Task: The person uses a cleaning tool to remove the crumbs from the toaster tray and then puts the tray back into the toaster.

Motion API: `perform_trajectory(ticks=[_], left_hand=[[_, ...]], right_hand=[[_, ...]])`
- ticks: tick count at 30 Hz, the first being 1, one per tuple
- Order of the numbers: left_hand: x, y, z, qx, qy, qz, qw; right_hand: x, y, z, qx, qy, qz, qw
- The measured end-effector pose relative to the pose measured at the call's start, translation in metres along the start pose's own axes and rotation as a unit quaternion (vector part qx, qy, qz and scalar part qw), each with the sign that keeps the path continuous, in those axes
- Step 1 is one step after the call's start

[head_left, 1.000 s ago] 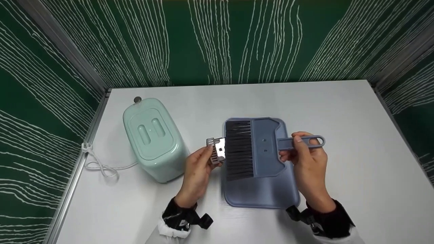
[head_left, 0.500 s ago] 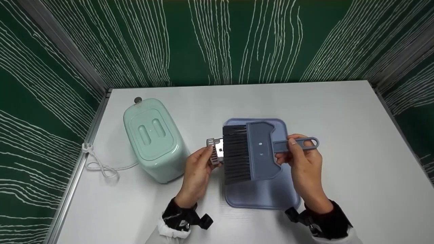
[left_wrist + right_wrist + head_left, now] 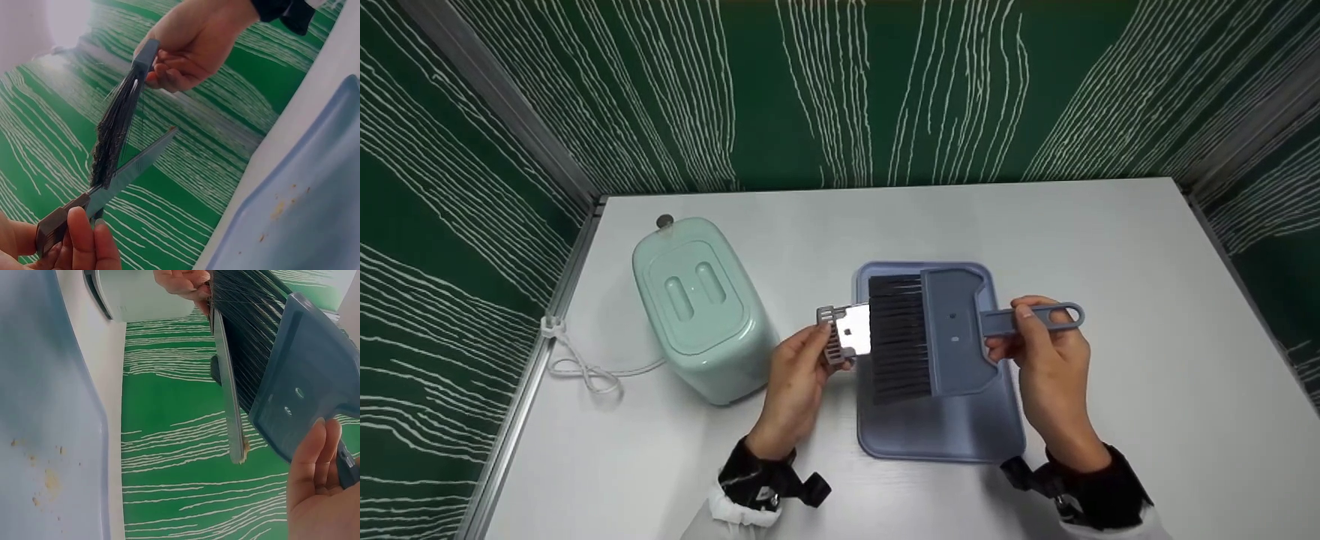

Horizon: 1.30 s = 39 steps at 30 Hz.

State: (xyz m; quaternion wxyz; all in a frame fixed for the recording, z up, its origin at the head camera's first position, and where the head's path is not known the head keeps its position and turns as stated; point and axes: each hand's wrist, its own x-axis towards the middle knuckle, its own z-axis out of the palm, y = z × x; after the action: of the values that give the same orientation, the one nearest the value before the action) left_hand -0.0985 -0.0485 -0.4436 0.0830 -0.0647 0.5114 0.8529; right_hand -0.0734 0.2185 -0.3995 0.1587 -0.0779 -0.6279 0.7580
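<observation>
My left hand (image 3: 796, 379) pinches the slotted grey end of a shiny metal crumb tray (image 3: 856, 330), which sticks out to the right. In my right hand (image 3: 1054, 367) is the handle of a blue-grey hand brush (image 3: 952, 330). Its dark bristles (image 3: 247, 337) lie along the upper face of the crumb tray and hide its far part in the head view. Below both stands a flat blue tray (image 3: 937, 439), with tan crumbs (image 3: 278, 209) scattered on it. A few crumbs (image 3: 246, 447) cling to the metal tray's free end in the right wrist view.
A mint-green toaster (image 3: 697, 307) with two raised bars on its top stands left of my left hand. Its white cord (image 3: 592, 371) lies looped beside it on the white table (image 3: 1170, 300). Green walls with white lines enclose the back and sides.
The brush went left and slightly toward me, then back to the right with my right hand, uncovering more of the crumb tray. My left hand stayed put.
</observation>
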Motion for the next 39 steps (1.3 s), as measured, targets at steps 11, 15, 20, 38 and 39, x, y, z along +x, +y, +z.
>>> perform_trajectory(ticks=[11,15,20,38,39], left_hand=[[0.001,0.001,0.0,-0.001,0.0,0.01,1.0],[0.001,0.001,0.0,-0.006,-0.003,0.008,0.9999],[0.001,0.001,-0.002,-0.001,-0.004,0.009,0.9999],[0.002,0.004,-0.003,0.005,-0.005,0.011,0.9999],[0.001,0.004,-0.003,0.004,-0.005,0.011,0.9999]], right_hand=[[0.005,-0.001,-0.012,0.004,0.026,-0.005,1.0],[0.007,-0.002,-0.015,0.021,0.039,-0.003,0.999],[0.009,-0.003,-0.018,0.033,0.049,-0.01,0.998],[0.013,-0.005,-0.031,0.049,0.07,-0.014,0.996],[0.013,-0.005,-0.031,0.052,0.071,-0.015,0.996]])
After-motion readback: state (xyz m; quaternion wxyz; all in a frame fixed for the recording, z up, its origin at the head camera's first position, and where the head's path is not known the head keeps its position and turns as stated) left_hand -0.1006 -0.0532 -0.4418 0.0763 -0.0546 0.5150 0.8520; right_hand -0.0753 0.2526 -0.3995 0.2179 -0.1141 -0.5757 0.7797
